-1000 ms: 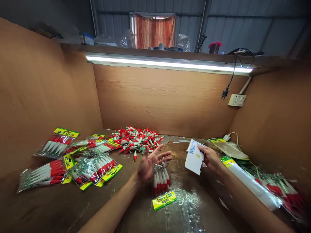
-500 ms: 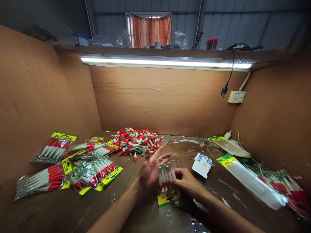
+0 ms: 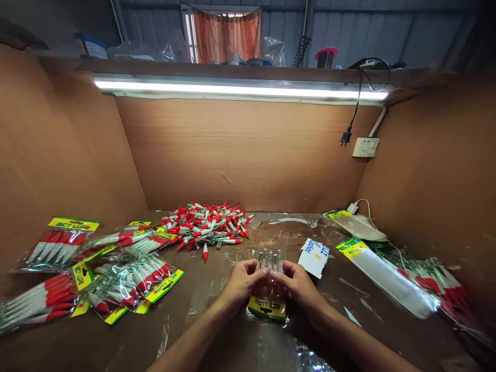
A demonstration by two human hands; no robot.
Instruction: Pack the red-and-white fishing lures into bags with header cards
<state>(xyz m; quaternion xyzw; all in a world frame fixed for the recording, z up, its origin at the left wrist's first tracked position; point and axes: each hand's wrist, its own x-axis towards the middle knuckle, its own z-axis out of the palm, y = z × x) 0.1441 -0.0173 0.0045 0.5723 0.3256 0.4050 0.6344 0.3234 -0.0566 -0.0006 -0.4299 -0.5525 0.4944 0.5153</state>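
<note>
Between both hands is a clear bag of red-and-white fishing lures (image 3: 267, 309), its yellow and green BCT LURE header facing me and the lures' metal-fitted ends pointing away. My left hand (image 3: 243, 281) grips the bag's left side, thumb laid across the front. From the other side, my right hand (image 3: 297, 285) holds it likewise, the two thumbs nearly meeting over the lures. The fingers behind the bag are hidden. Beyond the hands lies a heap of loose red-and-white lures (image 3: 211, 225), with a single lure (image 3: 205, 252) in front of it.
Several filled lure bags (image 3: 143, 281) overlap on the left. At right are a white card with blue writing (image 3: 313, 258), flat clear bags with yellow headers (image 3: 387, 276) and more lures (image 3: 437, 281). A black plug (image 3: 346, 135) hangs above. Crumpled clear plastic (image 3: 310, 356) lies near the front.
My left hand, spread open beside the bag before, has closed on its left side. The bag has been levelled between both hands. The whole view has shifted slightly.
</note>
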